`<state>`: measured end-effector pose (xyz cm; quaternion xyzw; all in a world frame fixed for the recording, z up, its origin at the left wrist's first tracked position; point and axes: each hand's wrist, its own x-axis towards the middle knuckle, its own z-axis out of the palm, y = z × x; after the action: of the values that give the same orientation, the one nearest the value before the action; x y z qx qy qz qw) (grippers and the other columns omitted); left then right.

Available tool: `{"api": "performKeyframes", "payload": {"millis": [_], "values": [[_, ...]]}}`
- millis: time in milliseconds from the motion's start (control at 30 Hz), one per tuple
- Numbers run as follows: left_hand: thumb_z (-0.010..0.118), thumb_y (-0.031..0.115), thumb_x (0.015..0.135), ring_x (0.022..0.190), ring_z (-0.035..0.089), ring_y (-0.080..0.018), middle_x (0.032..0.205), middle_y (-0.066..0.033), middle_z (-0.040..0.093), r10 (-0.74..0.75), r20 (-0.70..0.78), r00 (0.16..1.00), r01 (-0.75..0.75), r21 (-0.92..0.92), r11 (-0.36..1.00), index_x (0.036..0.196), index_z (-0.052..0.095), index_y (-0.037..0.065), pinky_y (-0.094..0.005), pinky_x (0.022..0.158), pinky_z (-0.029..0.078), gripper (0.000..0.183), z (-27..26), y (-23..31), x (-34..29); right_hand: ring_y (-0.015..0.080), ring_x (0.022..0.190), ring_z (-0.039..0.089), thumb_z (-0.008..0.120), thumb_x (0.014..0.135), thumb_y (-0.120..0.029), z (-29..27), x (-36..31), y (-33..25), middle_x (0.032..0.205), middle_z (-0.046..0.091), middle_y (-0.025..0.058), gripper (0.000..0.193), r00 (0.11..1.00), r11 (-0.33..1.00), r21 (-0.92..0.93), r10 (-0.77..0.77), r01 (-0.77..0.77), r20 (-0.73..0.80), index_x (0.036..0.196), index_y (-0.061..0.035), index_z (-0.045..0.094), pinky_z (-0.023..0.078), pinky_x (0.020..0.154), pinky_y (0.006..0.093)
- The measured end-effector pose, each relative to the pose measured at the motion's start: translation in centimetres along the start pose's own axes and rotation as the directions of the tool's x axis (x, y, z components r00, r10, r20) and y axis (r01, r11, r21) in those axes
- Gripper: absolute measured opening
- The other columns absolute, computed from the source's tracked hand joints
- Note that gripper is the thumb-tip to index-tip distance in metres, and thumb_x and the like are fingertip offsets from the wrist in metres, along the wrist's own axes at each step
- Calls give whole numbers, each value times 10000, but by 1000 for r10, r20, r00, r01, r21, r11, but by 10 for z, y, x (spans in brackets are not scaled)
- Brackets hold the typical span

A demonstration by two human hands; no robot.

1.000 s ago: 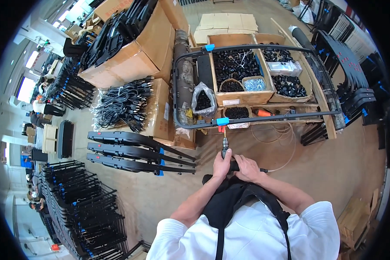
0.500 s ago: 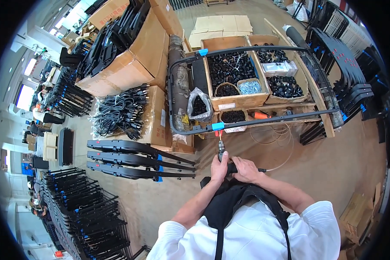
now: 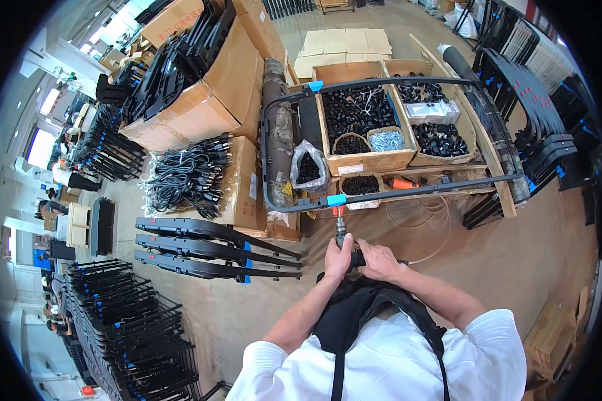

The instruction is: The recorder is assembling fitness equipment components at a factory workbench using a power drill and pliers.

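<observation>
Both my hands are wrapped round a power screwdriver (image 3: pixel 341 234). My left hand (image 3: pixel 339 256) grips its body near the front, and my right hand (image 3: pixel 379 261) closes on the part behind it. The tool points away from me, its tip meeting the near rail of a black metal frame (image 3: pixel 421 188), close to a blue wrap (image 3: pixel 336 200). That frame lies flat over a bench, round open cardboard boxes of black plastic parts (image 3: pixel 358 110). Small tubs of black screws (image 3: pixel 360 184) and silvery screws (image 3: pixel 386 140) stand inside its outline, beside a plastic bag of dark parts (image 3: pixel 309 167).
At left, black cables (image 3: pixel 187 175) lie on a carton (image 3: pixel 247 190), with long black assemblies (image 3: pixel 207 248) in front. Stacked black frames (image 3: pixel 130 327) fill the lower left. More curved black frames (image 3: pixel 548 127) stand at right. An orange-handled tool (image 3: pixel 403 183) rests on the bench; a thin hose (image 3: pixel 435 247) loops below.
The bench and frame sit slightly lower in the picture. Both hands keep their hold on the screwdriver, whose tip stays at the near rail.
</observation>
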<state>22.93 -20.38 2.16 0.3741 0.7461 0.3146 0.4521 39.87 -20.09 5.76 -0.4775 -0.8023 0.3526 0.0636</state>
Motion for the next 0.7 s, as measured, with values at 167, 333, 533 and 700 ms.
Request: {"api": "performKeyframes", "payload": {"millis": [167, 333, 533, 700], "values": [[634, 567, 984, 984, 701, -383, 999, -238, 714, -9, 12, 1000, 9, 7, 1000, 1075, 626, -12, -483, 893, 520, 586, 1, 1, 5, 465, 1106, 678, 807, 772, -275, -9, 4, -5, 1197, 689, 317, 888, 998, 999, -25, 47, -46, 43, 1466, 73, 377, 543, 961, 523], [625, 580, 982, 1036, 693, -435, 1042, -275, 710, 0, 10, 1000, 0, 31, 1000, 1077, 618, -16, -513, 912, 512, 604, 3, -4, 13, 466, 1101, 680, 806, 768, -289, -10, 9, -5, 1197, 693, 318, 915, 996, 997, -39, 70, -68, 47, 1483, 69, 362, 542, 967, 520], [664, 538, 994, 903, 642, -238, 959, -144, 698, -16, -25, 1000, 17, 46, 999, 1054, 653, 5, -414, 837, 518, 537, 5, -1, 15, 455, 1097, 651, 792, 781, -245, -2, 11, -2, 1189, 621, 236, 654, 1000, 999, -34, -21, 21, 15, 1314, 12, 514, 537, 948, 536], [646, 557, 994, 970, 675, -313, 1018, -197, 713, -14, 15, 1000, 14, 5, 1000, 1093, 644, -6, -442, 884, 521, 571, 1, -4, 11, 442, 1084, 645, 804, 767, -165, -1, 6, -9, 1213, 559, 204, 526, 995, 997, 10, -76, 77, -63, 1209, -10, 565, 538, 919, 540]]}}
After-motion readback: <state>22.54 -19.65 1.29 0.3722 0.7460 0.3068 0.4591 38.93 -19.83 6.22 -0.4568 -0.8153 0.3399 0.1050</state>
